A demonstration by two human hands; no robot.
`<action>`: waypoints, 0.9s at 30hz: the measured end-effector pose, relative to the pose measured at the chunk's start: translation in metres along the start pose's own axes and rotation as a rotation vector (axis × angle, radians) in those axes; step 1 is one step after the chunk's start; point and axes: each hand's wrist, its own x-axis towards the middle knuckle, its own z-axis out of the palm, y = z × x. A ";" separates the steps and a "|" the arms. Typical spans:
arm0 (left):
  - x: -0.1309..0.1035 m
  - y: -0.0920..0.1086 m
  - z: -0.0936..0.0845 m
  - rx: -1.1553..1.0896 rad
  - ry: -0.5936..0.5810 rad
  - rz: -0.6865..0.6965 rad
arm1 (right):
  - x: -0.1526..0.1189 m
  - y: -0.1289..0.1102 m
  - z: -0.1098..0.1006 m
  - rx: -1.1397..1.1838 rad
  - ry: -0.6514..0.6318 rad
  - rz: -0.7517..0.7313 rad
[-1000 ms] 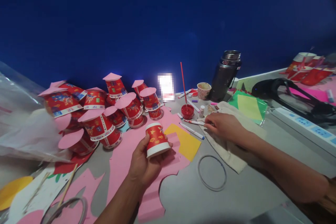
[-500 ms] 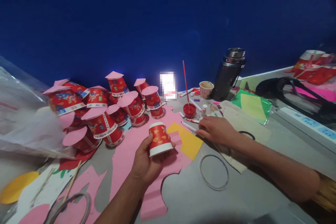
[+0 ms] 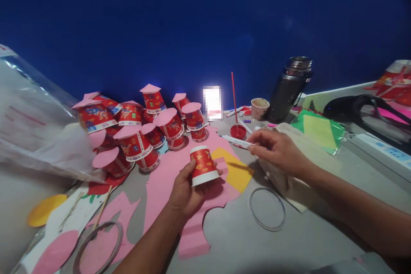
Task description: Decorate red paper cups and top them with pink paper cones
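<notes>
Upside down in my left hand (image 3: 188, 195) is a red paper cup (image 3: 203, 163) with gold star and cloud prints and a white rim. My left thumb and fingers wrap around its sides, above pink paper (image 3: 160, 199). Between the thumb and fingers of my right hand (image 3: 278, 150) is a white marker pen (image 3: 236, 141), its blue tip pointing left toward the cup. Just behind the marker stands a small pot of red paint (image 3: 238, 132) with a red stick upright in it. A yellow sheet (image 3: 240, 173) lies between my hands.
Several red cups with pink cone tops (image 3: 131, 141) are stacked at left beside a plastic bag (image 3: 35, 124). A dark thermos (image 3: 289, 90), a paper cup (image 3: 259, 108) and a power strip (image 3: 382, 152) stand right. A grey ring (image 3: 267, 230) lies in front.
My right hand has lifted the white marker off the table. My left hand still holds the cup. The whole view has shifted slightly, moving the scene rightward.
</notes>
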 end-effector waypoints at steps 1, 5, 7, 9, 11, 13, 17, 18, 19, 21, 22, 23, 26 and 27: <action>0.000 0.000 0.000 0.006 -0.013 0.005 | 0.000 -0.006 0.000 0.126 0.040 0.013; 0.001 -0.001 0.000 0.028 -0.066 0.003 | -0.001 -0.024 0.012 0.636 0.103 0.153; 0.002 -0.001 -0.001 0.032 -0.075 -0.012 | -0.001 -0.026 0.021 0.812 0.119 0.218; 0.002 -0.003 -0.001 0.034 -0.066 -0.033 | -0.003 -0.023 0.030 0.918 0.097 0.256; 0.002 -0.004 -0.001 0.029 -0.046 -0.047 | -0.008 -0.019 0.036 0.965 0.029 0.273; 0.001 -0.006 0.000 0.011 -0.022 -0.046 | -0.015 -0.015 0.039 0.934 -0.019 0.266; 0.001 -0.008 0.001 -0.010 0.010 -0.021 | -0.031 -0.018 0.042 0.643 0.056 0.123; 0.002 -0.009 0.001 -0.011 0.016 -0.008 | -0.034 -0.021 0.043 0.538 0.101 0.071; 0.002 -0.010 0.001 -0.013 0.024 0.008 | -0.037 -0.024 0.044 0.435 0.148 0.015; 0.003 -0.012 0.001 -0.017 0.040 0.048 | -0.042 -0.029 0.047 0.281 0.223 -0.100; 0.004 -0.014 0.000 -0.019 0.048 0.070 | -0.043 -0.031 0.049 0.237 0.235 -0.157; 0.004 -0.015 0.000 -0.020 0.053 0.088 | -0.044 -0.031 0.050 0.211 0.230 -0.208; 0.006 -0.019 0.000 -0.025 0.060 0.102 | -0.045 -0.030 0.054 0.180 0.183 -0.344; 0.006 -0.019 0.001 -0.033 0.063 0.099 | -0.045 -0.029 0.055 0.169 0.176 -0.383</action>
